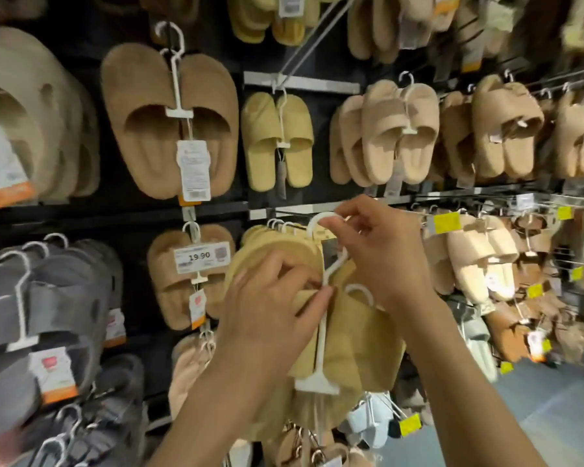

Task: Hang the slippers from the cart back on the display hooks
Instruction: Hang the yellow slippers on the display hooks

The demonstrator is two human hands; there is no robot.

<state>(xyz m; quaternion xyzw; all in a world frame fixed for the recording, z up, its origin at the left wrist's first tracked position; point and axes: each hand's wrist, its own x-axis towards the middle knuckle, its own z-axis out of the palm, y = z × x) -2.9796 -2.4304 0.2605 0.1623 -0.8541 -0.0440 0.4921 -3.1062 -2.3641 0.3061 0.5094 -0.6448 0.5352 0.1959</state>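
A pair of pale yellow slippers (348, 345) on a white plastic hanger (321, 335) hangs in front of the display wall at centre. My left hand (270, 305) grips the left slipper and pinches the hanger stem. My right hand (378, 251) pinches the hanger's top hook (321, 222) just below a metal display rail (304, 207). A second white hook (359, 291) shows under my right wrist. More yellow slippers hang on the hook behind. The cart is out of view.
Slippers fill the wall: tan fuzzy pairs (169, 119) at upper left, grey ones (48, 315) at lower left, beige slides (395, 136) to the right. A price tag reading 19.90 (201, 256) hangs left of my hands. Grey floor (553, 416) shows at lower right.
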